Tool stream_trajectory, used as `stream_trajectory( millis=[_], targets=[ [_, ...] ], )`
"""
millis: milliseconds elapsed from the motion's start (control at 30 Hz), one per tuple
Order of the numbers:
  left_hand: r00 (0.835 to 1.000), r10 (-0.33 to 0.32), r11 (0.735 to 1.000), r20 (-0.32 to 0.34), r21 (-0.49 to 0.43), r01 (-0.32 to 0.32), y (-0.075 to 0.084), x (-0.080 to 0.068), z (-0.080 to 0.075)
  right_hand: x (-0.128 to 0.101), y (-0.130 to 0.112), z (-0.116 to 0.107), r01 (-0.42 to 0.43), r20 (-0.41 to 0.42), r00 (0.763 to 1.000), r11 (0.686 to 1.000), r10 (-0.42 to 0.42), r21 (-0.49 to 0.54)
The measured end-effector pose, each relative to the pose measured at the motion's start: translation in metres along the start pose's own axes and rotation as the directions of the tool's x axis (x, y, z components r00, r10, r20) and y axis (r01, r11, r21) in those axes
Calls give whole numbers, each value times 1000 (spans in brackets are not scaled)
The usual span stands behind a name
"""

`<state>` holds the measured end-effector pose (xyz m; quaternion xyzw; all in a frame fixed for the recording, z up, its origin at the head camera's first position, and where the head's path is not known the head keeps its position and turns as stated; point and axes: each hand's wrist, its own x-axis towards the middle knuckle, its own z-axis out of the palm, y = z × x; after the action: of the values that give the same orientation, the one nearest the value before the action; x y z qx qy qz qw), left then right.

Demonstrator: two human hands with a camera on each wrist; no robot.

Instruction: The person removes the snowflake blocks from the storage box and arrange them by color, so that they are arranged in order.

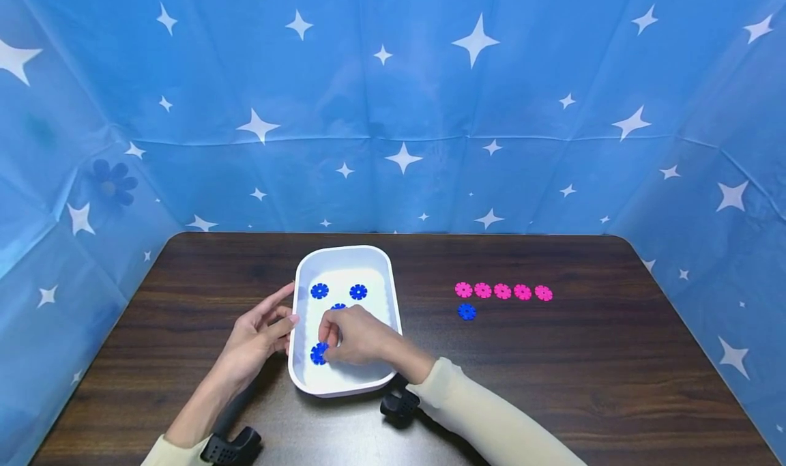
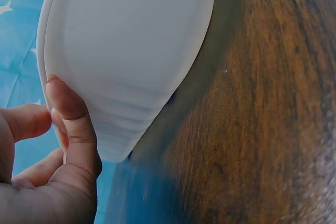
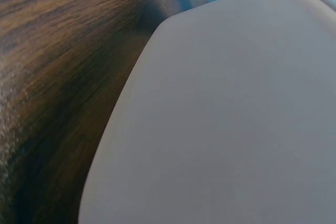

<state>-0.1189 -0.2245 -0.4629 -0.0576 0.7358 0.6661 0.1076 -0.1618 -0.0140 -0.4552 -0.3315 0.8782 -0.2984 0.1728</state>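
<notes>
Right-hand (image 1: pixel 362 336) fingers are pinching a notched blue disc (image 1: pixel 317 355), which is sitting toward seven o'clock inside the white tray (image 1: pixel 396 295). Three more blue discs (image 1: pixel 358 292) are lying there: at ten, at one, and near centre, partly hidden. At nine o'clock the left hand (image 1: pixel 254 336) is holding the rim. Toward three, five pink discs (image 1: pixel 502 291) are forming a row, a lone blue disc (image 1: pixel 467 312) lying at six o'clock from the leftmost.
</notes>
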Motion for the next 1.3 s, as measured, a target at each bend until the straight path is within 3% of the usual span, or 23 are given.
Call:
stream_trajectory(
  millis=[333, 867, 1300],
  targets=[
    [1000, -1, 1000, -8, 6, 1, 0, 0, 1, -4, -2, -5, 62, -2, 998, 998, -62, 13],
    [1000, -6, 1000, -8, 9, 6, 1, -1, 1, -27, -4, -23, 123, -100, 988, 992, -119, 41],
    [1000, -21, 1000, -23, 14, 21, 1, 0, 1, -49, 3, -36, 113, -170, 981, 989, -95, 99]
  ],
)
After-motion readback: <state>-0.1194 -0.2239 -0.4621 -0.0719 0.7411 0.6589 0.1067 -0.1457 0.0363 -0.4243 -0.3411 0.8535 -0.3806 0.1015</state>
